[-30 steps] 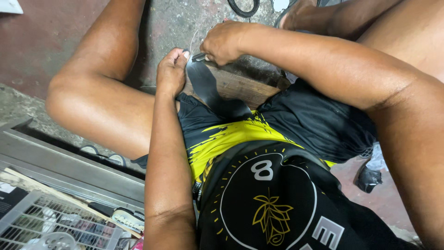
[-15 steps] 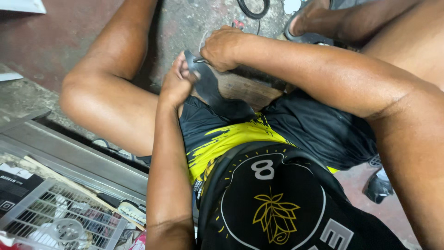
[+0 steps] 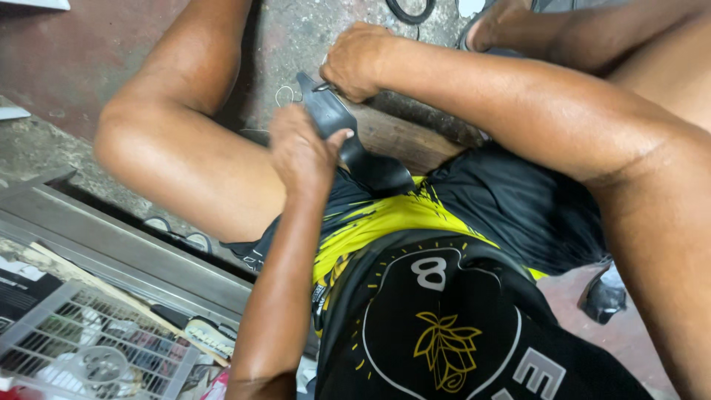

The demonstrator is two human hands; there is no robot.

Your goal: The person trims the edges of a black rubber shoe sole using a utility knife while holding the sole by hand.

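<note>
Since the earlier frames, both hands and the dark piece between them are sitting lower and more to the left in view, with the left knee now bent further into the picture. Left hand (image 3: 300, 152) is wrapping around the black rubbery shoe-like piece (image 3: 348, 144), its thumb pressing along the piece's side and the fingers curling behind it, out of sight. Right hand (image 3: 357, 61) is closing into a tight fist at the upper tip of that piece, fingers pressed together and pinching a small metal tool (image 3: 323, 86) whose tip is touching the black rubber. The piece is lying over a wooden block (image 3: 400, 137) between the person's thighs, its lower end resting against the yellow and black shorts (image 3: 385, 218). On the concrete floor (image 3: 296, 37) near the top edge, a black ring (image 3: 409, 10) is lying. At the lower left corner, a grey wire rack (image 3: 81, 333) is holding mixed small packages, with a black box just left of it; a white sheet is showing at the top left corner.
</note>
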